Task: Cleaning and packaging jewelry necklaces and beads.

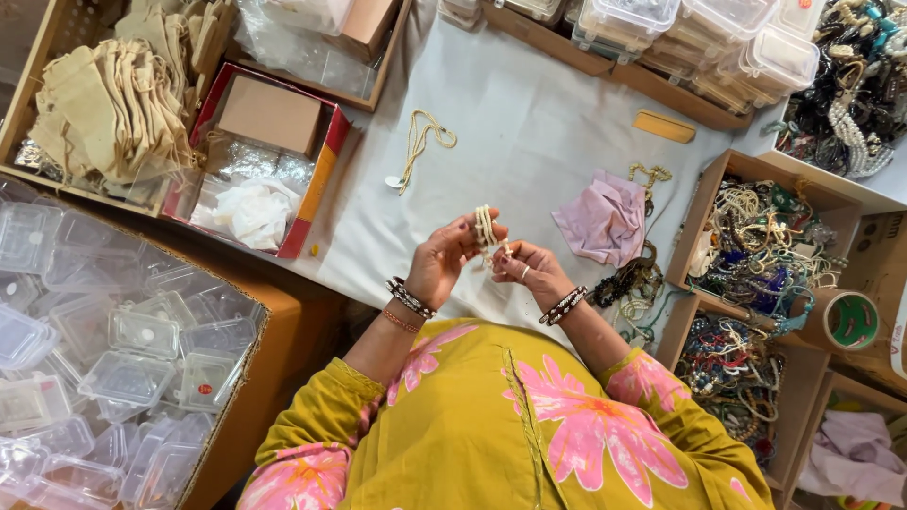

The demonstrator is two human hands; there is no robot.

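My left hand (436, 266) and my right hand (531, 269) meet over the white cloth-covered table (529, 123). Together they hold a small bundle of cream beaded strands (485, 229), with the fingers of both pinched around it. Both wrists carry dark beaded bangles. My sleeves and front are a yellow-green garment with pink flowers (510, 425). A pink cloth (605, 219) lies just right of my hands, and a cream cord with a small tag (420, 142) lies further away on the table.
Cardboard trays of mixed bead jewellery (756, 247) stand at the right, beside a tape roll (848, 321). A big carton of clear plastic boxes (113, 359) fills the left. A red box (260, 161), cloth pouches (113, 104) and stacked clear containers (718, 38) line the far side.
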